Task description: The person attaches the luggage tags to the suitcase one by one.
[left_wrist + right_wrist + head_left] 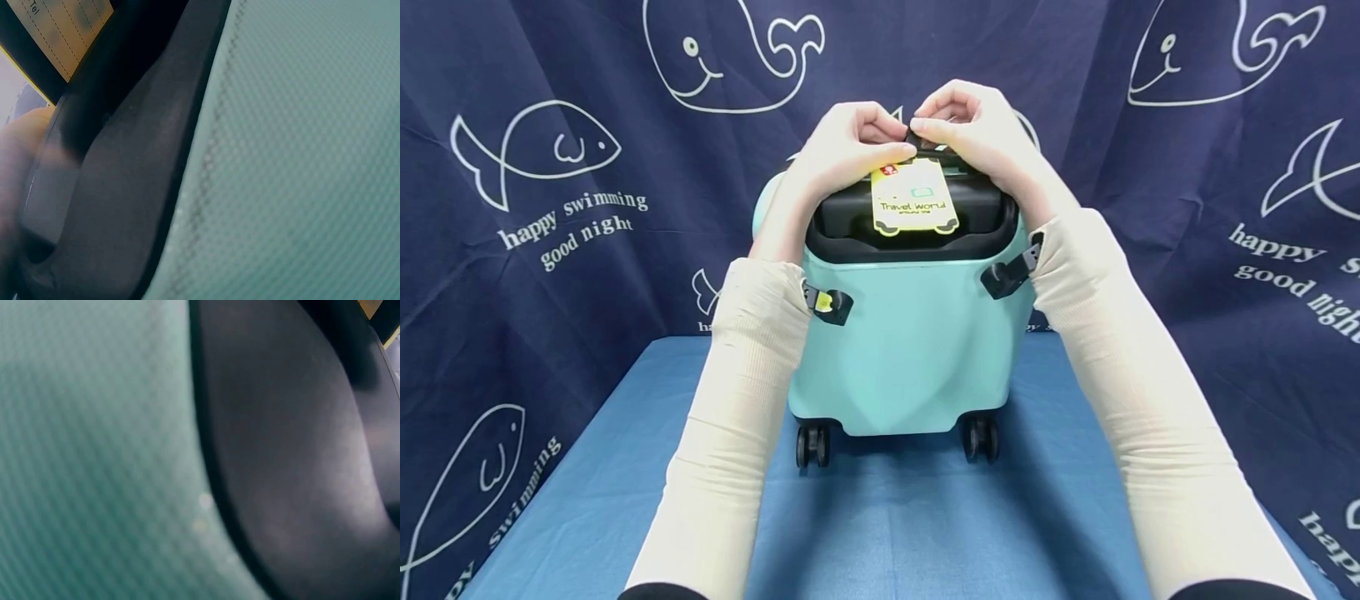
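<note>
A mint-green suitcase (917,350) stands upright with its black handle panel (842,218) toward me. Over that panel hangs a yellow luggage tag (913,200) printed "Travel world"; its lined side (69,37) shows in the left wrist view. Above the tag, my left hand (850,148) pinches the tag's black strap (913,138) between thumb and fingers. From the other side my right hand (979,127) pinches the same strap, fingertips close to the left ones. The fingers partly hide the strap's ends. Only ribbed green shell and black trim (275,456) fill the right wrist view.
Blue cloth (887,517) covers the table under the suitcase's black wheels (812,446). Dark blue curtains (587,75) with white whale and fish drawings surround it. Small black wrist cameras (1009,275) sit against the suitcase front.
</note>
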